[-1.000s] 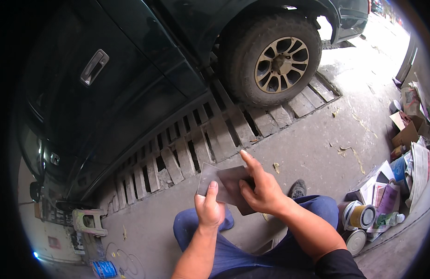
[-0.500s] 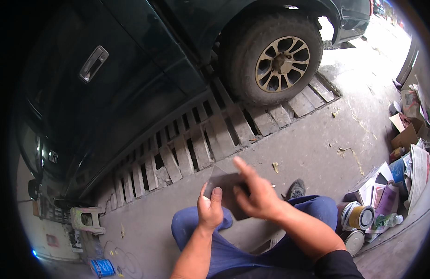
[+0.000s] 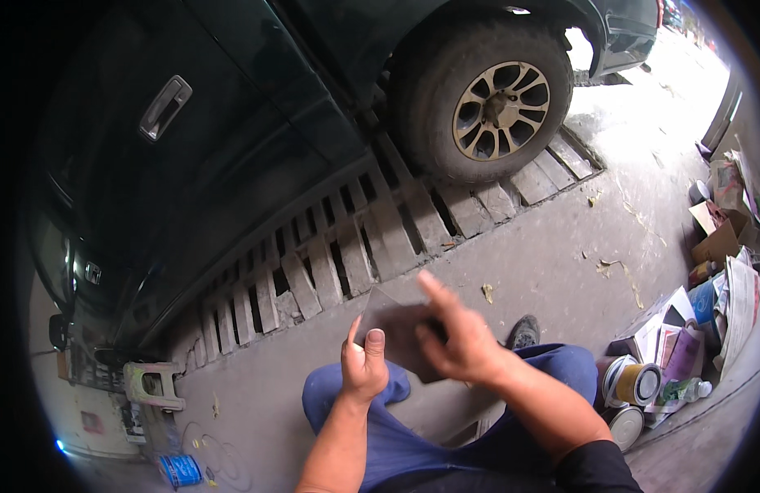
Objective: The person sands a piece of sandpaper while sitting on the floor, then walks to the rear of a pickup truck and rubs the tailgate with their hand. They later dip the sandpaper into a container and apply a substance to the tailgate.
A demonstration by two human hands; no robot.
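A thin dark grey sheet (image 3: 396, 333), perhaps sandpaper, is held tilted above my lap, with a paler corner pointing away from me. My left hand (image 3: 365, 366) pinches its left side, thumb on the near face and fingers behind. Over the sheet's right part is my right hand (image 3: 463, 341), its index finger stretched out and the thumb apart from it. Motion blurs this hand, and whether it touches the sheet is unclear. Its remaining fingers are partly hidden.
A dark green vehicle (image 3: 232, 164) stands ahead, its wheel (image 3: 503, 111) on a slatted floor strip (image 3: 388, 238). Paint cans (image 3: 638, 384), boxes and papers crowd the right side. A small stool (image 3: 154, 384) and a blue can (image 3: 181, 471) are at left.
My left hand has shifted slightly left with the sheet, whose far corner sits a little higher. The right hand has moved slightly right.
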